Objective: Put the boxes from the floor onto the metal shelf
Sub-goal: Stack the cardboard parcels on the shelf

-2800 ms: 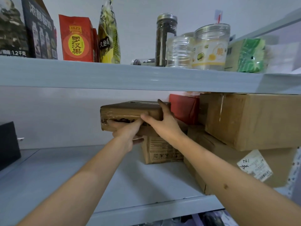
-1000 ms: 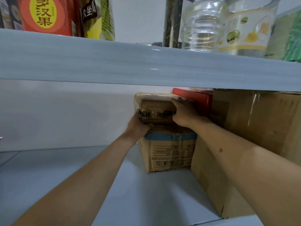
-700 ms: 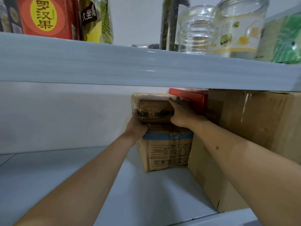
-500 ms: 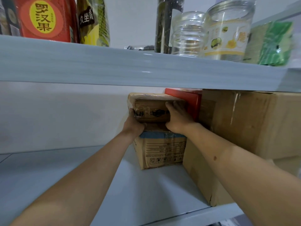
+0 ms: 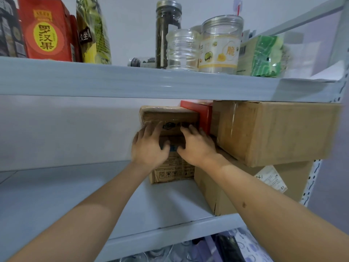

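Grey painted metal fills our view: the metal shelf (image 5: 62, 195) runs smooth and flat under our arms, with a second board of the same shelf above it.

At the back, our taped brown box (image 5: 170, 118), flat and wrapped in shiny film, sits on top of a printed carton (image 5: 171, 173) with a blue tape band. A red box (image 5: 204, 114) presses against its right side. Further right, a large plain cardboard box (image 5: 273, 133) rests on another cardboard box (image 5: 217, 195) that carries a white shipping label (image 5: 272, 178).

Our left hand (image 5: 149, 146) and right hand (image 5: 196, 146) hover side by side in front of the taped box, fingers spread loosely and gripping nothing; the fingertips reach its front face, though motion blur keeps us from telling whether they touch. Half a second ago both hands clasped the box by its ends; now they have come off it and drawn together and lower.

On the upper board we see a red packet (image 5: 45, 33), a yellow-green bag (image 5: 94, 35), a dark tall jar (image 5: 166, 33), a ribbed clear jar (image 5: 181, 50), a labelled plastic tub (image 5: 221, 44) and a green packet (image 5: 264, 55).

Our hands hide the seam between the two stacked boxes. Things below the shelf are cut off and too blurred to name.
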